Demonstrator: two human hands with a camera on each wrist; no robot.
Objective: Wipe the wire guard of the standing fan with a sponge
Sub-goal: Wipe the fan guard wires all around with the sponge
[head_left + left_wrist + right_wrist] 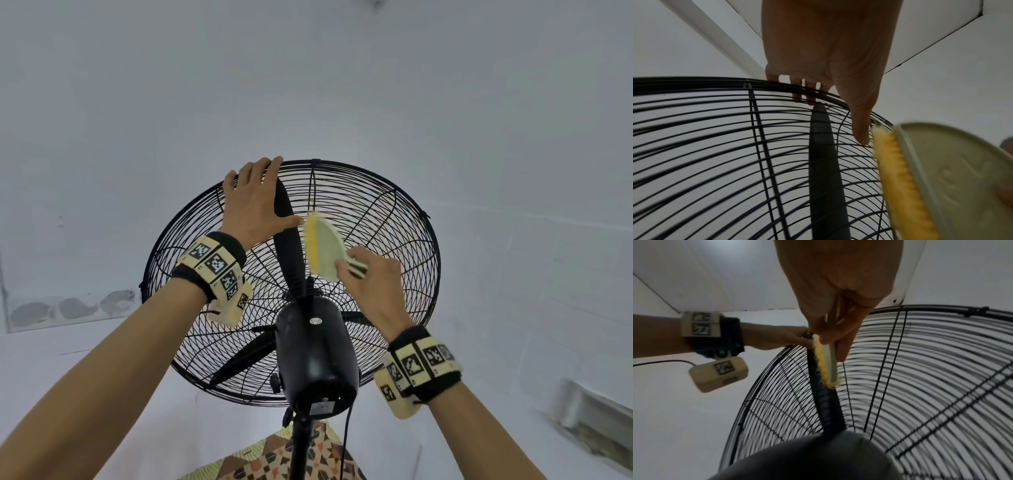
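Note:
The standing fan's black wire guard [394, 240] faces away from me, with the motor housing [315, 353] toward me. My left hand [270, 197] lies flat on the guard's upper left, fingertips reaching over the rim and thumb stretched out to the right. My right hand [352, 265] pinches the sponge [322, 246] by its striped handle end. The sponge is an oval pale-green pad with a yellow fuzzy face, and that yellow edge is against the wires just right of a black blade [287, 240]. The left wrist view shows the sponge [941, 178] beside my thumb; the right wrist view shows the sponge [826, 363] edge-on against the guard [941, 386].
The fan's pole [301, 445] and power cable [346, 442] run down from the motor housing. A patterned mat [274, 459] lies under the stand. Pale walls surround the fan, and a low fixture [596, 418] sits at the right.

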